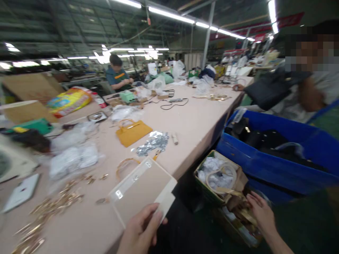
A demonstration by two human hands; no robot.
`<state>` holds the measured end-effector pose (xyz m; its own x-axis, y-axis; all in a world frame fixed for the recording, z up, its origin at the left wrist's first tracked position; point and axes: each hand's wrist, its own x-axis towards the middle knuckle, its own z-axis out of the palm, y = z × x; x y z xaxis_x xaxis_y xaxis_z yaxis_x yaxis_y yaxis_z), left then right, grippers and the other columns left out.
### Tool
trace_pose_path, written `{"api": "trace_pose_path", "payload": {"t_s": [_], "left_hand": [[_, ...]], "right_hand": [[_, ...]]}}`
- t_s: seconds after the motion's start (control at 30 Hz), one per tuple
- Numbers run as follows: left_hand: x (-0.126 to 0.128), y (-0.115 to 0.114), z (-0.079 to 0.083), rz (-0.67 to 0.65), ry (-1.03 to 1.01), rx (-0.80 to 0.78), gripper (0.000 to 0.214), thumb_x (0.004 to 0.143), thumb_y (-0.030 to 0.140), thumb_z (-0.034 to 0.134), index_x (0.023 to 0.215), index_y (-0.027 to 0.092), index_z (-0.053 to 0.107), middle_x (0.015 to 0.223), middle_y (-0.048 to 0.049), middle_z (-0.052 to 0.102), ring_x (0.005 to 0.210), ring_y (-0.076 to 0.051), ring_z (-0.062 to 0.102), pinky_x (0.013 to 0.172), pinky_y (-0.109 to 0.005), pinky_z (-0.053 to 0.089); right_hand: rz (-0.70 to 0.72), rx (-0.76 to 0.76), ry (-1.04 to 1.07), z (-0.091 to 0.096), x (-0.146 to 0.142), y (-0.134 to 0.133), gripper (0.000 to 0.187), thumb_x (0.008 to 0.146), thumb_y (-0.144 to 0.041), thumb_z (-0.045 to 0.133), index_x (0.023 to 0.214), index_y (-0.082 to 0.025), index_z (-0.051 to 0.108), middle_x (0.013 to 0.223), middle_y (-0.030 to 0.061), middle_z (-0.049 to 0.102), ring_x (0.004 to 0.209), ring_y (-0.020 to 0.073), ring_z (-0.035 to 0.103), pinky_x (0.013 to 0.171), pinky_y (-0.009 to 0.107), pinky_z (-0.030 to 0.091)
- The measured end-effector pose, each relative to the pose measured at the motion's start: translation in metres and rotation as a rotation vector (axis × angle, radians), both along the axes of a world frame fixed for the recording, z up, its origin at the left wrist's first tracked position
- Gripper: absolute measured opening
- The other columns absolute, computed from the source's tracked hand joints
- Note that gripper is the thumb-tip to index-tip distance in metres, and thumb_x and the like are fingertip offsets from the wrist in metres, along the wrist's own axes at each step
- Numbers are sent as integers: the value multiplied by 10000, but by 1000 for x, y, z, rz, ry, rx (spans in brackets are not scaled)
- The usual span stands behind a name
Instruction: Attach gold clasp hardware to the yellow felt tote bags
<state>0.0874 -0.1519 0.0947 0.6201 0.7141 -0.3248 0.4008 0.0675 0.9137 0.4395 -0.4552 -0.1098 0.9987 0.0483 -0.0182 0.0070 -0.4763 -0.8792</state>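
Note:
My left hand (144, 225) pinches the lower right corner of a flat beige bag panel (140, 188) with light edging, a pale strip and small shiny rectangles along its upper left side. The panel is tilted above the table edge. My right hand (262, 213) reaches down on the right over a box of brown material (239, 211), fingers stretched out; whether the fingertips touch it I cannot tell. Beyond the panel lie an orange loop handle (127, 164), a pile of silvery pieces (153, 143) and a mustard-yellow small bag (134, 132).
Gold metal parts (57, 201) and a white phone (21, 192) lie at left on the table (190, 120). A carton (217, 173) of white paper stands beside a blue bin (254, 155) with black bags. A co-worker (317, 77) holds a black bag at right; another person (118, 76) sits across.

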Motion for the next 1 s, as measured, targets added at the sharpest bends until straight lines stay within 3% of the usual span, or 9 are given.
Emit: {"api": "trace_pose_path", "payload": {"t_s": [0.07, 0.13, 0.2, 0.33, 0.47, 0.6, 0.67, 0.77, 1.0], "left_hand": [[-2, 4, 7, -86, -21, 2, 548, 914, 679, 587, 1042, 169, 740, 824, -46, 753, 503, -110, 500, 502, -237, 365], [-5, 9, 14, -121, -19, 66, 436, 979, 564, 550, 972, 174, 744, 808, -32, 740, 579, -127, 550, 547, -238, 377], [-10, 11, 21, -125, -2, 173, 351, 1003, 454, 546, 898, 189, 749, 779, -16, 732, 682, -150, 609, 621, -243, 405], [-24, 15, 33, -108, 33, 313, 296, 1006, 362, 552, 845, 212, 749, 743, 6, 723, 720, -159, 644, 682, -248, 417], [-42, 19, 39, -106, 69, 424, 293, 1018, 327, 536, 835, 225, 740, 735, 14, 704, 696, -149, 629, 667, -242, 408], [-59, 19, 38, -110, 145, 504, 306, 1035, 349, 519, 887, 239, 763, 795, -5, 744, 739, -168, 671, 684, -248, 438], [-65, 19, 34, -86, 178, 526, 269, 1028, 364, 541, 1165, 261, 748, 935, -23, 791, 858, -204, 726, 776, -264, 490], [-68, 21, 28, -87, 188, 564, 468, 1027, 353, 546, 1491, 292, 535, 1214, -49, 778, 1062, -247, 741, 922, -320, 530], [-68, 27, 25, -156, 147, 618, 297, 1071, 309, 455, 1115, 320, 748, 1067, 5, 806, 952, -189, 746, 824, -252, 515]], "right_hand": [[120, 4, 98, 20, -17, 35, 437, 760, -632, 674, 1064, -323, 735, 883, 85, 794, 826, 393, 778, 642, 489, 656], [343, 14, 118, 51, -40, 74, 387, 780, -608, 713, 1061, -345, 755, 855, 66, 789, 784, 371, 762, 622, 468, 648], [588, 134, 40, 91, -72, 114, 277, 824, -560, 714, 999, -350, 756, 823, 49, 768, 778, 332, 750, 672, 438, 649], [1197, 244, -229, 170, -136, 188, 209, 910, -393, 715, 1115, -357, 724, 1063, 55, 750, 941, 271, 725, 832, 390, 621], [1561, 186, -349, 218, -171, 238, 313, 944, -326, 718, 1255, -311, 678, 1204, 69, 729, 1104, 243, 689, 974, 353, 560], [1668, 163, -305, 227, -186, 261, 83, 994, -284, 665, 1038, -264, 732, 980, 23, 753, 911, 174, 703, 828, 267, 542], [1689, 156, -279, 224, -191, 266, 84, 1000, -269, 661, 997, -260, 744, 938, 9, 751, 874, 160, 699, 804, 253, 527], [1705, 140, -259, 222, -197, 269, 91, 1002, -248, 661, 1014, -255, 751, 959, 10, 757, 889, 157, 701, 824, 250, 522], [1728, 65, -303, 223, -205, 273, 147, 1011, -200, 639, 1090, -275, 738, 1015, 0, 748, 953, 156, 692, 865, 251, 503]]}}
